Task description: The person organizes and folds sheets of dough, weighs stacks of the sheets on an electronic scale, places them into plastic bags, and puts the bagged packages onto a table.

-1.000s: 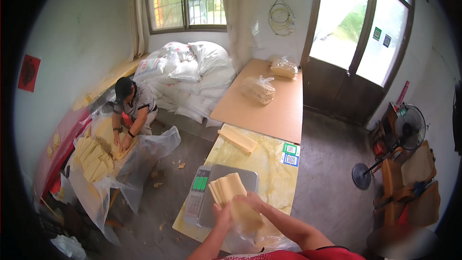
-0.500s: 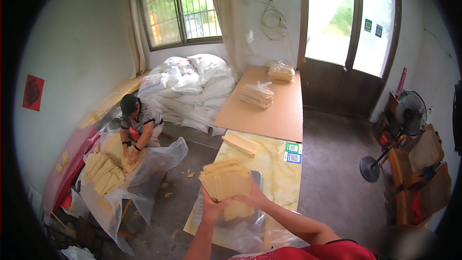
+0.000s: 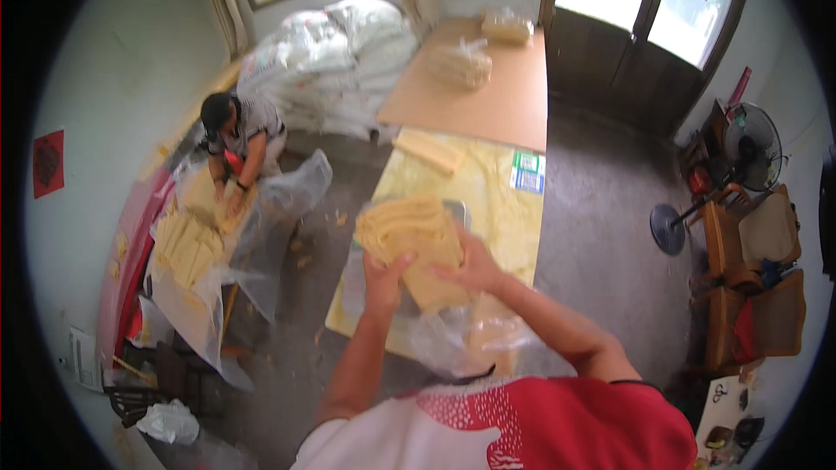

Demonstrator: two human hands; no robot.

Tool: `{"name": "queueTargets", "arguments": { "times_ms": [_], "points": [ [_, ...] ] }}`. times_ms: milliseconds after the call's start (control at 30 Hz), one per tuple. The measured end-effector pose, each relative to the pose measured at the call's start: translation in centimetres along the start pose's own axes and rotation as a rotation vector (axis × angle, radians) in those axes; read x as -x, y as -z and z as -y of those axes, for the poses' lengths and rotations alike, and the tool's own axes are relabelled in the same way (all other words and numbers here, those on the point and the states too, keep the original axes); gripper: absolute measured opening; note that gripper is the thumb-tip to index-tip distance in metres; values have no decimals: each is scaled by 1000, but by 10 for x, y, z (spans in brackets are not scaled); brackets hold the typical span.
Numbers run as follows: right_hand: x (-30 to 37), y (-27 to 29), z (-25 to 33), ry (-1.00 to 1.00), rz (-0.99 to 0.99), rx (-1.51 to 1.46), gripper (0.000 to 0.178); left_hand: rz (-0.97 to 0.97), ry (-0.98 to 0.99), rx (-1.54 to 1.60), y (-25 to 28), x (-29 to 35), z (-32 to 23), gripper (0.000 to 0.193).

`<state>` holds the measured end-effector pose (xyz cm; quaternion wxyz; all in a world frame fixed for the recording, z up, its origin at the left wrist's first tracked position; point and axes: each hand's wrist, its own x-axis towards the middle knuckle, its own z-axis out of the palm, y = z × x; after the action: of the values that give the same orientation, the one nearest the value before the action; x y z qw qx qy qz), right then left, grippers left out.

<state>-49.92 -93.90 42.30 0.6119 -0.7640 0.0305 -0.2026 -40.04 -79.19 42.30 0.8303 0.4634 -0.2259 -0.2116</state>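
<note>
Between my two hands, above the near table, is a thick stack of thin yellow sheets (image 3: 409,224), its far edges looking folded and layered. My left hand (image 3: 383,280) is closed on its near left side, thumb on top. My right hand (image 3: 475,263) grips the right side, fingers partly blurred. Under the stack shows part of a grey metal plate (image 3: 355,292); the rest is hidden. A clear plastic bag (image 3: 440,339) lies on the table just nearer to me. Farther along the yellow-covered table (image 3: 496,209) lies a small bundle of yellow sheets (image 3: 428,151).
On the left a person (image 3: 248,135) bends over a pile of yellow sheets (image 3: 187,248) on plastic. White sacks (image 3: 340,70) are heaped by the window. Bagged bundles (image 3: 461,65) sit on the brown board (image 3: 496,104). To the right stand a fan (image 3: 751,148) and wooden chairs (image 3: 758,235).
The view has tilted downward, so the room sits higher in the picture. Still between both hands, the stack looks less fanned out. The other person's hands stay on the sheets.
</note>
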Motion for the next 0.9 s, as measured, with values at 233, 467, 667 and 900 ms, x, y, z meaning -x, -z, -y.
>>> {"name": "queueTargets", "arguments": {
  "times_ms": [233,467,667,900],
  "points": [
    [42,72,28,-104,-252,-303,54,127,-61,-640,-42,35,-2,82],
    [106,109,31,-224,-347,-317,52,213,-44,-1210,-25,141,28,79],
    [142,89,-3,-421,-20,-168,56,-55,37,-1153,26,193,64,42],
    [131,91,-28,-515,684,-124,62,-318,78,-599,-23,206,55,13]
  ]
}}
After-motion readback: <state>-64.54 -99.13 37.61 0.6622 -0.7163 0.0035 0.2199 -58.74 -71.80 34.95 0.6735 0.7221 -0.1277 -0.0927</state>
